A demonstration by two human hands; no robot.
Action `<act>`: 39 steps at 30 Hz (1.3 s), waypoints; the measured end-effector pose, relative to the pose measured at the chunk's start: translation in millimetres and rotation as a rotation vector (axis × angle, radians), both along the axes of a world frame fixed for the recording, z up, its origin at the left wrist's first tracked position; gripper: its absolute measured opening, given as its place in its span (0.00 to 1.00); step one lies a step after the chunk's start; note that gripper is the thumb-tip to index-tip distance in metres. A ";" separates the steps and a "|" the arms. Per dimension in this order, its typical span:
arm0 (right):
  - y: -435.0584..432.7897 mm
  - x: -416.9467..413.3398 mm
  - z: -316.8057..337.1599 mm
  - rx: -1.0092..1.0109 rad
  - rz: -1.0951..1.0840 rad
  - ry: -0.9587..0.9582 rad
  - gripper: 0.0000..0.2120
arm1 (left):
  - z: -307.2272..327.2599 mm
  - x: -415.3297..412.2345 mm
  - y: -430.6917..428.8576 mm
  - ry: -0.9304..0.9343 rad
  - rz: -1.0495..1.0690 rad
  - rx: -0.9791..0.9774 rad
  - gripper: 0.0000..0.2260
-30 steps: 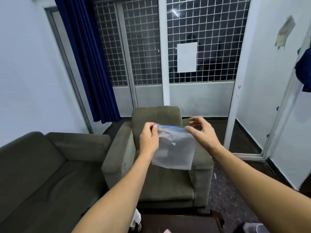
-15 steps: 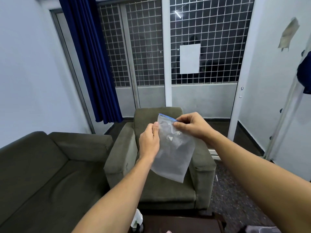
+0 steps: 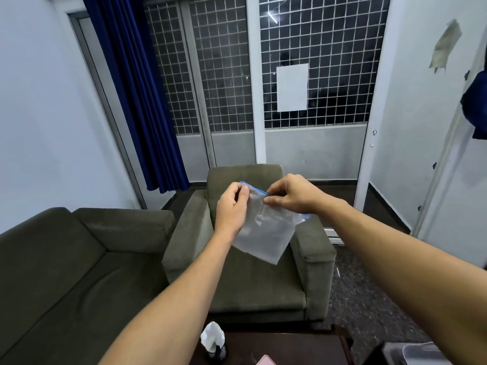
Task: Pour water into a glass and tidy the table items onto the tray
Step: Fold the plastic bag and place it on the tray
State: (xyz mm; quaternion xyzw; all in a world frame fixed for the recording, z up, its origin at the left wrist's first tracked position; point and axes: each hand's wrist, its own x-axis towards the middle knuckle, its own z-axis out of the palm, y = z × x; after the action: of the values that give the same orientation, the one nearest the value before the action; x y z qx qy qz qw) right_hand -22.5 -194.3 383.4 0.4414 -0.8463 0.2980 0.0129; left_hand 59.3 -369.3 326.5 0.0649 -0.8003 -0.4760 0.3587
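Note:
A clear plastic zip bag [image 3: 266, 234] with a blue seal strip hangs in the air in front of me, tilted, over the armchair. My left hand [image 3: 232, 206] pinches its upper left corner. My right hand [image 3: 291, 193] pinches the blue seal strip near its middle, close beside the left hand. The bag looks empty. No glass, water or tray shows in this view.
A dark wooden table [image 3: 290, 349] lies at the bottom edge, with a dark holder of white tissue [image 3: 213, 343] and a pink item [image 3: 266, 360] on it. A grey-green armchair [image 3: 253, 285] faces me; a sofa [image 3: 66, 272] is on the left. A clear container [image 3: 424, 354] sits bottom right.
My right hand slid left along the blue seal toward my left hand. The bag tilted, its right corner dropping lower. My view tipped down, showing more of the table.

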 end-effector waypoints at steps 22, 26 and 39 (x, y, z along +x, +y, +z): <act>37.0 6.3 -70.7 -0.441 -0.050 -0.672 0.07 | -11.3 21.0 -5.3 -0.119 -0.032 0.350 0.21; 41.6 1.6 -72.1 -0.548 -0.122 -0.644 0.07 | -29.3 31.6 -12.5 -0.355 -0.187 0.224 0.20; 59.9 -0.9 -87.3 -0.524 -0.044 -0.620 0.19 | -23.0 41.6 -15.6 -0.392 -0.354 0.209 0.05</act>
State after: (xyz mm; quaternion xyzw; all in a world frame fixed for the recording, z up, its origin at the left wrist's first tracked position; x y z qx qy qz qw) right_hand -23.4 -134.3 296.1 0.2942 -0.7147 0.6223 -0.1243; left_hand 100.9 -384.9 303.4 0.0516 -0.7998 -0.5896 0.1000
